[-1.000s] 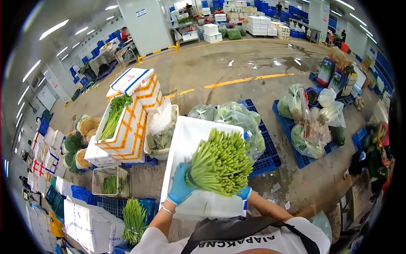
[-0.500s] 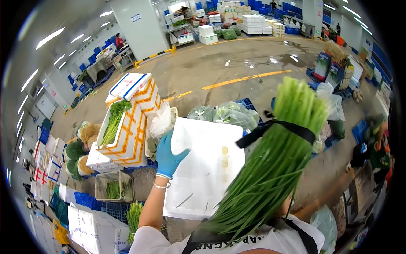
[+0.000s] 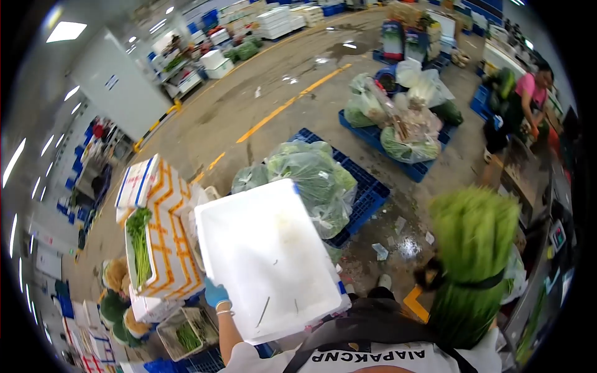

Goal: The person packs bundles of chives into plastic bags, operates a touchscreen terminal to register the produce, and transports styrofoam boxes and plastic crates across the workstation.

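Observation:
My left hand [image 3: 216, 293], in a blue glove, grips the left side of a white foam box [image 3: 273, 248]. The box is tilted in front of me; a few thin green scraps and a faint yellowish stain show on its inside. On my right a thick bundle of garlic chives [image 3: 476, 230] stands upright, held aloft by my right arm and tied with a black band [image 3: 477, 283]. The bundle hides my right hand, so its fingers cannot be seen.
Bagged greens [image 3: 311, 180] rest on a blue pallet [image 3: 367, 193] beyond the box. Stacked foam boxes [image 3: 168, 230] stand left, one holding leafy stalks [image 3: 142, 242]. A crate [image 3: 186, 332] sits below. Another person [image 3: 528, 105] works at far right.
My view has turned to the right. The foam box has tilted and come away from the stacked boxes. The chive bundle has swung from leaning to upright, lower on my right.

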Motion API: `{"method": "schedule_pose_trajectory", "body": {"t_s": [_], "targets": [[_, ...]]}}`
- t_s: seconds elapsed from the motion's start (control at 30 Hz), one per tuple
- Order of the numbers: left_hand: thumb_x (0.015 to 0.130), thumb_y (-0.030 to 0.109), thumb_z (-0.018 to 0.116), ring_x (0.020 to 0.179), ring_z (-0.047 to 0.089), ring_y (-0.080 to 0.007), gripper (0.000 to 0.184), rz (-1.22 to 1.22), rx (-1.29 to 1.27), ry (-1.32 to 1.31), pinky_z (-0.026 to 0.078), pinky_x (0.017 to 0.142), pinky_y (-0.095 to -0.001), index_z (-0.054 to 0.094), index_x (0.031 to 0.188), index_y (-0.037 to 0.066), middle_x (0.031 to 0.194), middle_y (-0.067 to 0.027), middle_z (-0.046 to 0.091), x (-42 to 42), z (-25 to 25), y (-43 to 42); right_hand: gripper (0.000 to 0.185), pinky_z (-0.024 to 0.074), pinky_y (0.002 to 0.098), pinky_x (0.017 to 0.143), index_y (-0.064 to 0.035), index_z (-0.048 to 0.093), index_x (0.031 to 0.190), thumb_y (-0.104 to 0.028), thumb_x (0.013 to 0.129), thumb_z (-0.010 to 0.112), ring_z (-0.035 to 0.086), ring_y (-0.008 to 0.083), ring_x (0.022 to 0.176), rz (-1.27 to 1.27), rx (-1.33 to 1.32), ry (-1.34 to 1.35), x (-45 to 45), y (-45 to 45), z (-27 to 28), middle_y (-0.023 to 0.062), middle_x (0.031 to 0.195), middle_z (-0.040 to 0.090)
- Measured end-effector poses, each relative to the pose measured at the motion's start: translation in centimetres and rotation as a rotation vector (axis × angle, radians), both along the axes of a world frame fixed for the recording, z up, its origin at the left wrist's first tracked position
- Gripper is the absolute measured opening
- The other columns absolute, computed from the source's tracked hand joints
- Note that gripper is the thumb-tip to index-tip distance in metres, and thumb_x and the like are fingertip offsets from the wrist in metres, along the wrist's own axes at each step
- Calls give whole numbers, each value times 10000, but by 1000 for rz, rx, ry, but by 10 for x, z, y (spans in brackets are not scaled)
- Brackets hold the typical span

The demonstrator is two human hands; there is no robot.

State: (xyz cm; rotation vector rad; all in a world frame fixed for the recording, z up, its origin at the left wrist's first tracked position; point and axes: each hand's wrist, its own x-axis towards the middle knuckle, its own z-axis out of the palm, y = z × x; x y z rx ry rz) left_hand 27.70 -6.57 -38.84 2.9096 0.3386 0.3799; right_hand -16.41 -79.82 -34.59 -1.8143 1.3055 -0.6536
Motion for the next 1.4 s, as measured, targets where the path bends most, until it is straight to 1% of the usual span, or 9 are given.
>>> {"method": "schedule_pose_trajectory", "body": {"t_s": [0.2,0.43,0.67,0.73,0.77,0.8,0.97,1.1,1.4], "targets": [[776,136,649,981,643,-353,502,68,-28,219,526,821,-394,545,1254,29,1137,-201,643,15,7,-5,590,392,381,1051,-81,404,1400,-227,877,636,468,250,1253,-206,445,273,-192,132,-123,129,1375,487],[757,254,725,1235,518,-272,649,-36,129,541,458,994,-378,491,1322,36,1329,-147,551,63,-7,-9,584,388,387,1051,-86,417,1394,-254,878,631,469,259,1250,-108,490,327,-271,176,-113,134,1372,491],[876,220,650,1224,501,-266,593,-480,262,-477,414,1022,-385,413,1367,-14,1381,-169,480,-8,11,-254,579,384,394,1051,-91,430,1389,-281,878,627,470,269,1247,-384,601,237,-411,189,-120,140,1368,495],[911,211,629,1220,496,-264,577,-1029,-17,-420,401,1031,-387,391,1379,-28,1395,-175,460,-88,-15,-376,578,383,396,1051,-93,434,1387,-289,878,625,471,271,1246,-487,628,226,-467,198,-128,142,1367,496],[895,200,649,1168,513,-261,576,-993,-567,140,412,1006,-374,402,1353,-50,1331,-206,491,-156,-24,-452,577,383,397,1051,-93,436,1386,-293,879,625,471,273,1246,-542,635,226,-493,204,-130,143,1366,496],[875,168,686,1110,528,-269,534,-1244,-555,494,438,973,-358,457,1305,-49,1268,-175,524,-228,-40,-510,577,382,398,1051,-94,438,1385,-297,879,624,471,274,1245,-603,638,229,-518,209,-134,143,1366,497],[619,356,844,1290,404,-335,934,-1809,26,138,335,1079,-418,414,1405,90,1440,-144,394,-608,-37,-694,575,379,403,1051,-98,447,1381,-316,879,621,472,281,1243,-850,531,238,-603,178,-153,148,1363,499],[760,351,725,1173,524,-372,634,-1529,-164,177,452,948,-428,515,1319,140,1305,-172,542,-623,-181,-766,573,377,407,1051,-101,455,1378,-332,879,618,472,287,1241,-878,390,312,-605,92,-194,151,1361,501],[929,294,578,616,587,-404,234,-1664,-471,437,445,546,-456,619,847,78,696,-218,598,-598,-57,-883,573,373,416,1050,-108,471,1371,-367,880,612,473,299,1238,-698,201,487,-517,69,-176,158,1356,506]]}}
